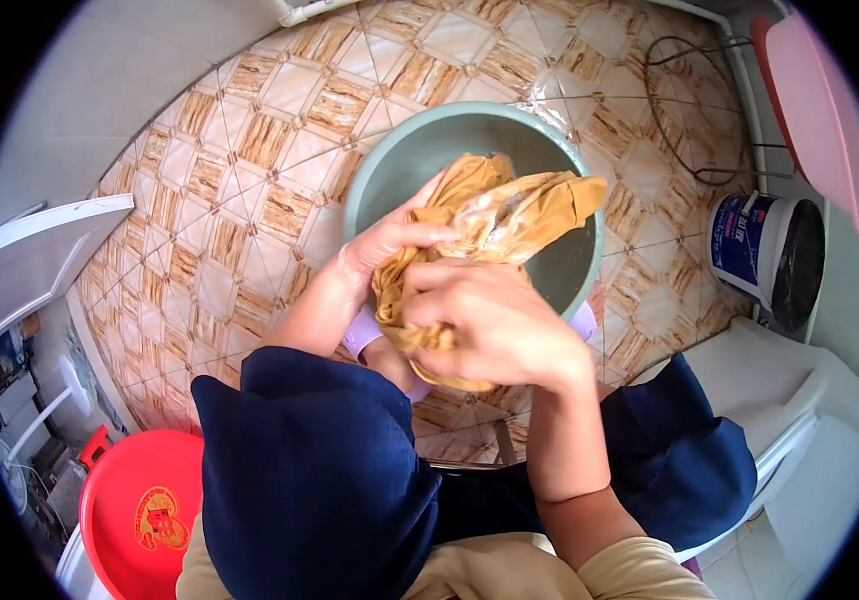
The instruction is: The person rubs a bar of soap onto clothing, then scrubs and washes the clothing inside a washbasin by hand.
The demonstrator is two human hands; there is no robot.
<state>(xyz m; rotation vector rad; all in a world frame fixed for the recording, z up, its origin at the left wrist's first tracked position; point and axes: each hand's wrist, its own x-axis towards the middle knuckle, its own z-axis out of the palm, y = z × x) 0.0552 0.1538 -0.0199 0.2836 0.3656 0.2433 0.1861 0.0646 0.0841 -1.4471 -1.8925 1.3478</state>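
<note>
Head view | mustard-brown cloth (540, 205): bunched, white-streaked, above grey-green basin (380, 168) | left hand (388, 240): grasping cloth, thumb across upper folds, other fingers largely hidden | right hand (495, 322): fingers curled around lower folds, gripping them.
</note>
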